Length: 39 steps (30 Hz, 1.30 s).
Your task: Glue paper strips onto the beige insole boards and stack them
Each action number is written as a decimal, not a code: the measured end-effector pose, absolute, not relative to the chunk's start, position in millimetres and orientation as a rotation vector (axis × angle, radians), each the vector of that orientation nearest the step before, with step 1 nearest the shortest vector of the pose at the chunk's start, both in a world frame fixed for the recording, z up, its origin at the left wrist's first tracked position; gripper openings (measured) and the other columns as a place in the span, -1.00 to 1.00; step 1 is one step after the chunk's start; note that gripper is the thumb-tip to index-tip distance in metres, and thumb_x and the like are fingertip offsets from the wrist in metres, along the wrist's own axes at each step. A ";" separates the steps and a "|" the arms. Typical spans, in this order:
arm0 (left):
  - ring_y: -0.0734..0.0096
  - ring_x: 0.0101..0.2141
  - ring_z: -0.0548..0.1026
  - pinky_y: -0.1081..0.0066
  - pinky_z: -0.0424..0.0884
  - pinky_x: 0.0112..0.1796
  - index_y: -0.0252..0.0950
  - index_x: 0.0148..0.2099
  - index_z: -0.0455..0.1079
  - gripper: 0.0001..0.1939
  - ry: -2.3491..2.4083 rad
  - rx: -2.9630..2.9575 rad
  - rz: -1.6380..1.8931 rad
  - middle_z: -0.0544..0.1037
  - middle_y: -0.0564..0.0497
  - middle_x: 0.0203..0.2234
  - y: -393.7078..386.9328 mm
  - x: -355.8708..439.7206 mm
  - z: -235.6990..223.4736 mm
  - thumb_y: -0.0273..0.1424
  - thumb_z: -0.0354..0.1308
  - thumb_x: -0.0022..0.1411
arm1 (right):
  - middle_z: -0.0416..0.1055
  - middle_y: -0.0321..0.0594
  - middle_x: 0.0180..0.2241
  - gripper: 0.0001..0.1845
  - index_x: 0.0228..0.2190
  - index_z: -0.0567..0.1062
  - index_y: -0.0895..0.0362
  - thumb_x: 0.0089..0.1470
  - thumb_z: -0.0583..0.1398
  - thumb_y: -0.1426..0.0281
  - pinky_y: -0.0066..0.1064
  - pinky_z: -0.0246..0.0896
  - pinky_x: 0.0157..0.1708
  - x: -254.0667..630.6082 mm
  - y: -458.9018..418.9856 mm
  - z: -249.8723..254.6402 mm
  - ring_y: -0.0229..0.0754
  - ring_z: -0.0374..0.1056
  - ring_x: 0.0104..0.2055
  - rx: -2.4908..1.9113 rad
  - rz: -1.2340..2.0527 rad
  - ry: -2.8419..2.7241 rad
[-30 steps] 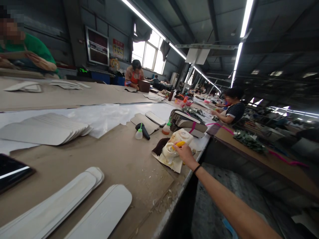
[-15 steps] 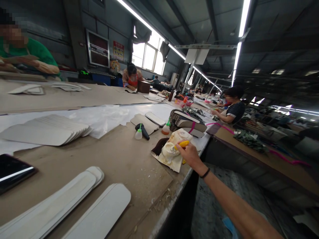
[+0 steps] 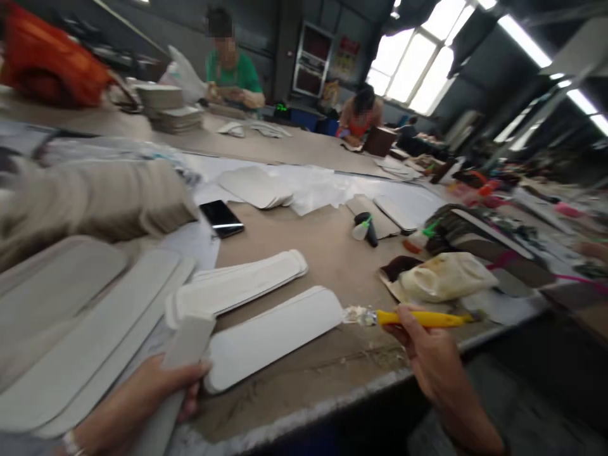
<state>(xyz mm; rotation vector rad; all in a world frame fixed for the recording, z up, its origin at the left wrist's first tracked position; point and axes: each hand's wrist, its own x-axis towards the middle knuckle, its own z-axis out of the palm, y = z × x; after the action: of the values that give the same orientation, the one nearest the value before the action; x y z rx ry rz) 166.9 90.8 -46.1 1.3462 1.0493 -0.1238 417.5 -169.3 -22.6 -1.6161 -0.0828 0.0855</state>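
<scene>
My right hand [image 3: 430,354] is closed round the yellow handle of a brush [image 3: 439,318]. Its bristles, smeared with pale paste, are at the right end of a stack of white round-ended panels [image 3: 278,335]; whether they touch is unclear. At the lower left, my left hand [image 3: 159,389] grips a narrow white strip [image 3: 192,335], thumb across its face, beside that stack's left end. Just behind lies another stack of white panels [image 3: 247,282]. A paste-stained, cream-coloured container [image 3: 441,277] sits beyond my right hand, beside a dark brown scrap [image 3: 401,269].
More large panels [image 3: 90,348] and a blurred row of pieces [image 3: 104,202] fill the left. A phone [image 3: 222,218], a small green-tipped bottle [image 3: 361,229] and an amber bottle [image 3: 415,240] stand farther back. Two people [image 3: 235,79] [image 3: 361,117] work across the table.
The view has swung left. My right hand has brought the brush from the cream-coloured container to the front stack's end. My left hand has come into view holding a white strip.
</scene>
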 end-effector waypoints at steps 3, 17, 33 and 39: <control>0.51 -0.69 0.34 0.49 0.27 -0.62 -0.32 -0.62 0.28 -0.64 0.986 1.131 -0.037 0.39 0.11 -0.76 92.2 154.7 -46.5 -0.20 0.35 -0.18 | 0.45 -0.26 -0.44 -0.64 -0.41 0.50 0.17 -0.18 0.36 0.15 -0.42 0.45 -0.42 354.2 -109.5 -37.0 -0.18 0.45 -0.42 -1.529 0.456 -0.227; 0.44 -0.72 0.37 0.47 0.25 -0.66 -0.31 -0.59 0.28 -0.71 0.950 1.034 -0.020 0.40 0.09 -0.80 95.9 157.1 -43.3 -0.27 0.31 -0.30 | 0.42 -0.25 -0.53 -0.63 -0.46 0.49 0.17 -0.06 0.27 0.09 -0.42 0.38 -0.46 301.2 -47.9 -16.7 -0.18 0.43 -0.50 -1.729 0.494 -0.592; 0.33 -0.63 0.37 0.41 0.28 -0.50 -0.25 -0.67 0.33 -0.61 0.948 1.251 -0.152 0.46 0.04 -0.78 97.8 151.9 -60.5 -0.04 0.21 -0.13 | 0.42 -0.17 -0.43 -0.71 -0.46 0.46 0.12 0.06 0.16 0.15 -0.30 0.31 -0.35 389.4 -105.5 -22.8 -0.12 0.37 -0.38 -2.168 -0.222 -0.730; 0.39 -0.74 0.27 0.41 0.22 -0.57 -0.22 -0.77 0.32 -0.61 1.047 1.227 -0.080 0.40 0.05 -0.87 94.0 155.8 -65.9 -0.04 0.28 -0.28 | 0.39 -0.20 -0.43 -0.83 -0.43 0.45 0.11 0.13 0.13 0.32 -0.31 0.30 -0.27 393.5 -114.1 -13.8 -0.15 0.35 -0.34 -2.170 -0.441 -0.950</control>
<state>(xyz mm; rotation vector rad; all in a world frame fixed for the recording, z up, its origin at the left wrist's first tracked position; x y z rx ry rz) 155.8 94.0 -65.9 1.2269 1.0473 -0.0803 393.5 -114.1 -13.8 -2.1698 -0.9499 -0.4412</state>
